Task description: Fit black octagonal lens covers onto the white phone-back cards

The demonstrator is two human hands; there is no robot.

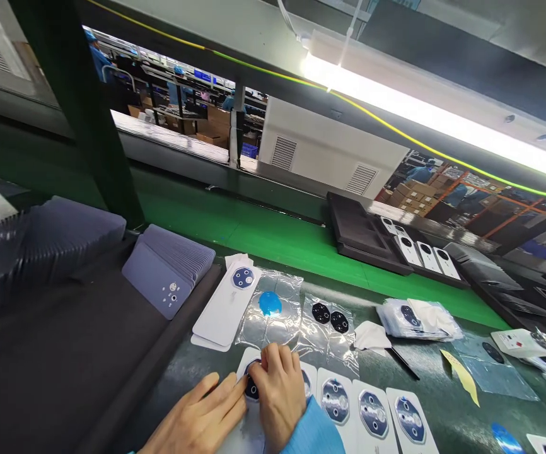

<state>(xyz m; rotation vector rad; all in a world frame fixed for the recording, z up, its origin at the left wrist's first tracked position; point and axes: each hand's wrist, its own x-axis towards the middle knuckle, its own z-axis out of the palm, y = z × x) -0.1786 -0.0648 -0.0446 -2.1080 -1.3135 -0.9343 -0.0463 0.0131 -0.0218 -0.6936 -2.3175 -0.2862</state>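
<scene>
Dark worktop [457, 424] bears a row of five white panels [347, 435], left hand [202, 416] open, right hand [280, 392] curled at one, grip hidden.

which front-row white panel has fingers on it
Leftmost white panel: fingers of the left hand and right hand meet at its dark plate; the other panels show none.

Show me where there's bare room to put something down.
The green strip between the purple panels and black trays looks bare. So do the black mat left of the left hand and the bench patch below the yellow strip, between white cards and blue film. It's crowded around the right hand: cards beside it, clear film just beyond.
</scene>
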